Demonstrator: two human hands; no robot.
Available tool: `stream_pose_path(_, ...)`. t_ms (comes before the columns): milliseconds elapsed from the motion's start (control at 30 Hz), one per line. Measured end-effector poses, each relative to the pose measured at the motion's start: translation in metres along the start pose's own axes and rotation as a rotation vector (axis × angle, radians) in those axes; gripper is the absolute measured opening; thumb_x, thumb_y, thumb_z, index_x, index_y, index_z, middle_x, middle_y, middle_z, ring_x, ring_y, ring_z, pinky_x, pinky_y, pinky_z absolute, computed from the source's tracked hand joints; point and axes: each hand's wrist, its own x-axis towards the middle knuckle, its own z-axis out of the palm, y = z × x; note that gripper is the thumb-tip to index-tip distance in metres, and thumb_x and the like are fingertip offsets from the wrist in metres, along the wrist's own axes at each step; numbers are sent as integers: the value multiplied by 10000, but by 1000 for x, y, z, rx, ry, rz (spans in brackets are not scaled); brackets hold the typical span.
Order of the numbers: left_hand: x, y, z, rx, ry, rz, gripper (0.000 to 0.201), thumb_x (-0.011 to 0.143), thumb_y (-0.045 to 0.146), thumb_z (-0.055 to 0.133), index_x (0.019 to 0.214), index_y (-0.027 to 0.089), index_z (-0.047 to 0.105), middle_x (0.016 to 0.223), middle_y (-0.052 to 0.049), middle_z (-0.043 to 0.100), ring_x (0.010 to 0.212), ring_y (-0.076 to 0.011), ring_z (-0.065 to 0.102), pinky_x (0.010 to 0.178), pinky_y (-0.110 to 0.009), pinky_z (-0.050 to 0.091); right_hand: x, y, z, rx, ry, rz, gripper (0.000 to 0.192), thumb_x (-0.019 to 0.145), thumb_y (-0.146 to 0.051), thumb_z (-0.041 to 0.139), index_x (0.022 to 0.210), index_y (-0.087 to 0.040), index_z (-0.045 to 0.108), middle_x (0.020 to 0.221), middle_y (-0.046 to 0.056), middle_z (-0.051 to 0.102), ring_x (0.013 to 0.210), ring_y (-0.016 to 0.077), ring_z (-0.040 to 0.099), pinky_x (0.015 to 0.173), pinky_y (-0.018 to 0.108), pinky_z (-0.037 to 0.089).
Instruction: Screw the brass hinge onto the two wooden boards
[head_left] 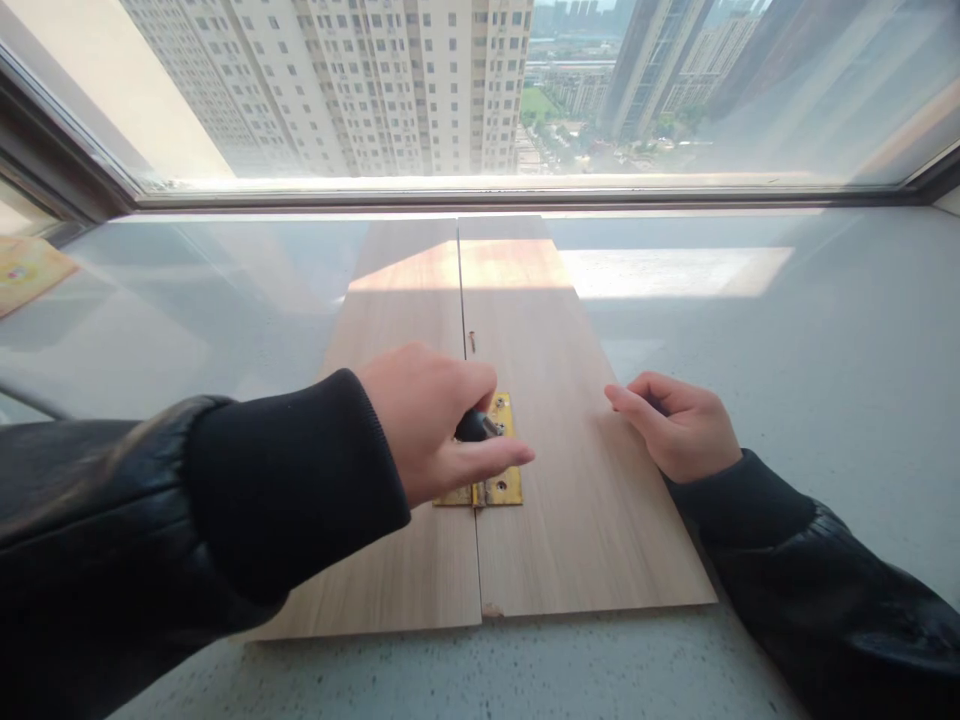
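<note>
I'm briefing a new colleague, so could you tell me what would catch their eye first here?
Two wooden boards lie side by side on the pale sill, joined by a brass hinge. The left hand closes on a dark tool over the hinge; the right hand rests on the right board's edge.

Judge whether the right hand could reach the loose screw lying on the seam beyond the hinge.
Probably yes: the right hand rests on the right board, and bare wood lies between it and the screw.
</note>
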Motion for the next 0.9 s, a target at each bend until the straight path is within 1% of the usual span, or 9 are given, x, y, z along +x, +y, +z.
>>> stream_pose_path(133,-5,6,-3,162,-77,-197,690,915,690,218,518,197,494,492,-56,499,419,-148,337,430,-271,254,-1,-1,0,4,16,-2,400,848,-491,615,575,-204,556,521,-44,378,529,109,354,542,293,289)
stream_pose_path(200,-8,11,-4,221,-101,-254,710,912,675,184,481,205,497,457,-61,464,399,-155,301,412,-280,232,-1,0,1,5,22,-3,389,849,-477,616,577,-205,557,520,-46,371,527,108,346,541,294,285)
stream_pose_path(267,-9,14,-2,214,-109,-235,665,933,592,217,486,202,519,444,-54,455,396,-154,301,418,-279,234,-2,1,1,4,25,-5,381,848,-467,617,578,-206,558,519,-44,375,531,109,350,542,294,286)
stream_pose_path(367,-9,12,2,191,-65,-108,580,954,489,312,513,188,538,460,-35,476,401,-135,290,435,-272,218,-2,1,2,5,28,-11,380,846,-469,619,576,-209,558,518,-42,389,528,112,358,540,292,296)
stream_pose_path(467,-8,4,5,208,-23,20,518,956,466,385,555,181,548,478,-14,486,404,-119,274,445,-269,199,-3,1,4,5,23,-19,386,844,-477,619,570,-212,556,515,-38,401,524,115,366,536,293,305)
stream_pose_path(600,-2,-3,3,258,-48,172,365,908,410,541,619,189,546,561,-12,545,464,-133,388,480,-289,200,-3,0,5,-2,11,-30,404,837,-482,622,549,-213,530,506,-36,394,515,116,369,527,294,306)
stream_pose_path(667,0,-5,2,249,-38,207,323,870,378,616,622,192,527,585,-11,552,500,-142,426,493,-295,207,-3,0,5,-8,6,-31,401,839,-478,618,551,-213,529,502,-37,387,511,115,367,524,294,302)
stream_pose_path(767,1,-2,2,164,15,156,371,856,435,632,602,193,510,536,3,492,477,-132,381,491,-285,201,-3,-1,4,-17,0,-27,396,843,-477,612,561,-212,532,506,-38,385,515,113,363,528,294,298)
stream_pose_path(900,1,13,-2,161,125,-45,584,874,638,485,498,191,481,467,8,348,429,-116,280,502,-282,211,-3,-1,3,-25,-3,-21,395,846,-478,613,567,-209,536,516,-39,392,525,112,364,539,293,299)
